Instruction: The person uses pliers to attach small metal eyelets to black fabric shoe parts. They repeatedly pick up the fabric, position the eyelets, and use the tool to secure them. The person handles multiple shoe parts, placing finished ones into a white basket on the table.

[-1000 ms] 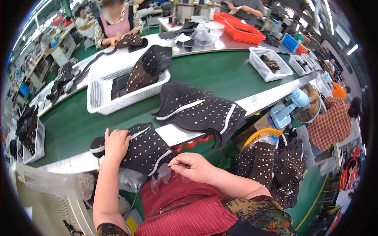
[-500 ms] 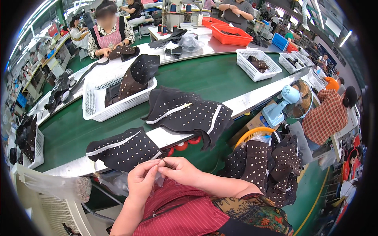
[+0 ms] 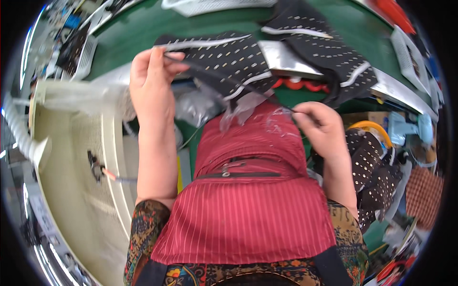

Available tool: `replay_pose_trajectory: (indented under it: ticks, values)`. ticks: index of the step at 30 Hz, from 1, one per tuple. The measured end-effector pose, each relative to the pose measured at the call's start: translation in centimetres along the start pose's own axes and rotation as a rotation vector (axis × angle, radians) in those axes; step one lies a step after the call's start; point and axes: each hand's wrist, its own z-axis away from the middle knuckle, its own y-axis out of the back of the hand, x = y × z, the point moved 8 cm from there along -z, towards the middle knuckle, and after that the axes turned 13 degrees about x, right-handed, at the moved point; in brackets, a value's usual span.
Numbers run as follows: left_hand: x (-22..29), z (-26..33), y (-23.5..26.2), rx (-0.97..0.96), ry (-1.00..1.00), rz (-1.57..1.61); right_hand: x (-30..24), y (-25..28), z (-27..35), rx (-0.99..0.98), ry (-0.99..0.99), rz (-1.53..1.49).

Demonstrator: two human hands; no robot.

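Observation:
A thin dark strip (image 3: 202, 70) is drawn out between my two hands, slanting down from left to right and blurred by motion. My left hand (image 3: 155, 76), raised at the left, pinches one end. The other end is between the thumb and fingers of my right hand (image 3: 320, 126), lower and to the right. Behind the strip lies a black studded piece of material (image 3: 214, 55) with white bands along its edges, on the near side of the green bench. Another studded black piece (image 3: 329, 55) with white bands drapes over the bench edge to its right.
A white basket (image 3: 210, 5) stands on the green belt (image 3: 129, 35). Clear plastic bags (image 3: 195, 107) hang under the bench edge. At my left is a cream machine housing (image 3: 71, 143). Several studded pieces (image 3: 365, 159) are heaped at my right, beside a light-blue fan (image 3: 405, 128).
My hands were together in front of me; they have moved wide apart with the dark strip drawn out between them. The view has tilted down, showing more of my red apron.

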Motion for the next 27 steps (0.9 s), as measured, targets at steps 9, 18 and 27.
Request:
replay_pose_trajectory:
  ticks: [9,18,27]
  values:
    - [-2.0,1.4,3.1,-0.017,0.0,-0.262,8.4,4.9,3.6,-0.104,-0.323,0.155]
    - [-1.9,6.1,-2.5,-0.358,0.115,-0.388,4.1,4.3,0.7,0.017,0.114,0.451]
    - [0.9,8.5,-7.3,-0.663,-0.343,-0.447,-3.0,-6.8,-1.9,-0.3,-0.183,-0.447]
